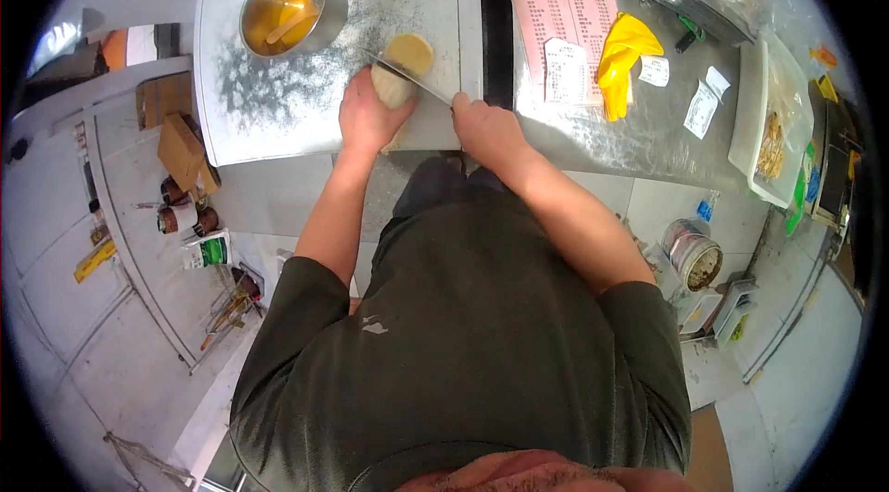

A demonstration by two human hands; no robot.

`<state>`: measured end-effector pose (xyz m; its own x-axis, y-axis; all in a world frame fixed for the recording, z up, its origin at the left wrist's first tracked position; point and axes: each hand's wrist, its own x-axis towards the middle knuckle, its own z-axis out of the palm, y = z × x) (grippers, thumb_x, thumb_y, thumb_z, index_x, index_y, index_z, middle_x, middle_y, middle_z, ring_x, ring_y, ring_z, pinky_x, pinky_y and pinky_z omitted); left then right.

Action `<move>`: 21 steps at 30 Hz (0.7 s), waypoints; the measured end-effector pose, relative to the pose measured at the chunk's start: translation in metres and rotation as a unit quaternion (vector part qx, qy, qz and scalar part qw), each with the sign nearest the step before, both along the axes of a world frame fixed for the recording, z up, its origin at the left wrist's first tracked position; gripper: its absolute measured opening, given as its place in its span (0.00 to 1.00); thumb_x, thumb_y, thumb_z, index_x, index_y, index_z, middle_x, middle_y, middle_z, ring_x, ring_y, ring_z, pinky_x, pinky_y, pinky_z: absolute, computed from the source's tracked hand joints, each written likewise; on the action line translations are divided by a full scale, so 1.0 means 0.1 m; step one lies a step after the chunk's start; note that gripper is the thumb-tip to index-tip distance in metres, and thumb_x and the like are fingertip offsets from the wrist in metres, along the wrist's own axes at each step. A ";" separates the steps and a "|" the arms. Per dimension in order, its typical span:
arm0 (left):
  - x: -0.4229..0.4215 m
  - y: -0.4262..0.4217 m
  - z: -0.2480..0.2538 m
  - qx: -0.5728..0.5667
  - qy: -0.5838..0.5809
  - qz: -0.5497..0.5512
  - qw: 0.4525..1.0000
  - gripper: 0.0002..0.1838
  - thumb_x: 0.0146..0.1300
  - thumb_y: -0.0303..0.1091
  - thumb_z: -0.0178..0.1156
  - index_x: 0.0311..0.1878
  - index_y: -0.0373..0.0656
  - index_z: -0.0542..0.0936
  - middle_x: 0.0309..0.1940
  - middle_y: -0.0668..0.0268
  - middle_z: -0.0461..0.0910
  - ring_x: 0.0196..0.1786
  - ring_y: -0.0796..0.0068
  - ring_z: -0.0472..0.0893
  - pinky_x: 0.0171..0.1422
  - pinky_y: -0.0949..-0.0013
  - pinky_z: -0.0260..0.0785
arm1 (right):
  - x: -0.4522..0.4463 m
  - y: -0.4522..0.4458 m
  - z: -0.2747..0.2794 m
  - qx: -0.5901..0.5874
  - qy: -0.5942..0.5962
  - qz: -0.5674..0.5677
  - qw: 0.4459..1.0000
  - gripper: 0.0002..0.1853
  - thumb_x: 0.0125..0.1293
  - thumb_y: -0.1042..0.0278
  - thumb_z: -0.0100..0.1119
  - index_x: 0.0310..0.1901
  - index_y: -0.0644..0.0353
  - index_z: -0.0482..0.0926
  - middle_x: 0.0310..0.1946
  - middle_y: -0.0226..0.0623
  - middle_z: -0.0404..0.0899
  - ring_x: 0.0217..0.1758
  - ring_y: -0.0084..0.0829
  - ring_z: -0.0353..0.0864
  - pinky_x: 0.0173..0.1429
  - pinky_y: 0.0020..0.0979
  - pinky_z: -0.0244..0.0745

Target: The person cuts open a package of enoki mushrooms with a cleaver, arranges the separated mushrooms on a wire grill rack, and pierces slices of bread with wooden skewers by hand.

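My right hand [485, 130] is closed round the handle of a knife [417, 81], whose blade slants up and left across a pale, rounded, dough-like piece [393, 87]. My left hand [368, 114] grips that pale piece from its near side, fingers wrapped about it. Just beyond the blade lies a round, yellowish disc-like piece [410, 53]; I cannot tell whether it is joined to the pale one. Both rest on a white worktop [278, 126] dusted with grey smears. A metal pot [333, 20] of yellow liquid, with a wooden-looking utensil in it, stands farther left.
Across a dark gap on the right, a metal counter [593, 140] bears a pink printed sheet [546, 11], paper slips [701, 110], a yellow glove [627, 62] and a translucent bin [748, 136]. Boxes [181, 151] stand low on the left, and a bucket [693, 254] low on the right.
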<state>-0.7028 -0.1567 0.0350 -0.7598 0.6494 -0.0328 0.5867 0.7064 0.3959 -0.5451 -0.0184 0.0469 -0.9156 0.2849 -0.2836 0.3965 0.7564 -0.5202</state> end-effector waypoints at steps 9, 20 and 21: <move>-0.06 0.06 0.14 -0.041 -0.001 -0.037 0.998 0.49 0.40 0.54 0.75 0.61 0.34 0.66 0.53 0.47 0.74 0.57 0.48 0.74 0.58 0.53 0.70 | 0.31 0.22 0.25 -0.156 0.036 -0.111 0.981 0.14 0.68 0.61 0.53 0.44 0.66 0.70 0.32 0.53 0.81 0.34 0.49 0.83 0.40 0.46 0.76; -0.22 1.11 0.15 -0.294 -0.013 -0.178 0.939 0.41 0.51 0.49 0.68 0.67 0.48 0.65 0.62 0.49 0.66 0.59 0.43 0.72 0.59 0.51 0.71 | 2.33 0.65 -0.44 -0.393 0.309 -0.711 0.495 0.06 0.66 0.70 0.56 0.40 0.60 0.69 0.21 0.31 0.69 0.18 0.24 0.69 0.22 0.27 0.68; -0.32 1.09 0.01 -0.283 -0.015 -0.179 0.942 0.39 0.51 0.47 0.68 0.66 0.47 0.66 0.61 0.50 0.67 0.58 0.44 0.73 0.59 0.51 0.72 | 2.43 0.69 -0.55 -0.390 0.341 -0.733 0.440 0.06 0.66 0.71 0.55 0.40 0.60 0.69 0.21 0.31 0.69 0.19 0.25 0.69 0.23 0.27 0.68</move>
<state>-0.7353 -0.0478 0.0357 -0.4890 0.7359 -0.4683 0.8216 0.5689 0.0362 -0.3018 0.0509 -0.0077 0.1429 0.7712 -0.6203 -0.2892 -0.5669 -0.7714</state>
